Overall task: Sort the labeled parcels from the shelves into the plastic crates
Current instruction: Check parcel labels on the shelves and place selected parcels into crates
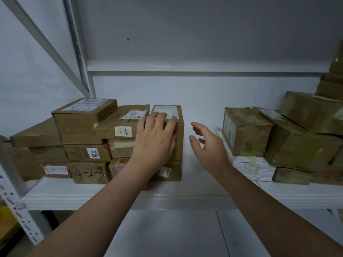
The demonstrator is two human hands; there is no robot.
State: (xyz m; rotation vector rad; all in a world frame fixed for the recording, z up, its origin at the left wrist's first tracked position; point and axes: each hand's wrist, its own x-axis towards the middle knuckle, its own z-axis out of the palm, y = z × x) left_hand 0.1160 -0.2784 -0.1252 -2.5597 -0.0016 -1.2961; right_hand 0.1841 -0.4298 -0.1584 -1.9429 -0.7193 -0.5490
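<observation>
This is the picking-up step. The left hand lies on a tall brown box. The box stands at the right end of the left pile on the shelf. The fingers of this hand lie almost flat over the top front edge of the box. They touch it but do not seem to grip it yet.

The right hand is in the air just beside the box, in the gap between the two piles. Its fingers are spread wide and hold nothing.

The tall brown box stands on a lower box. Other boxes sit close against its left side. Its right side is free.

Next, I think the right hand needs to come in to that free side. Then both hands can squeeze the box and lift it or slide it out to the front. A flat box leans close on the left and could get dragged along, so a slow pull looks wise.

There is good room to move. The right pile is well apart, and the next shelf up is high above. The front edge of the shelf is near the box and nothing blocks the way out. No crates can be seen here.
</observation>
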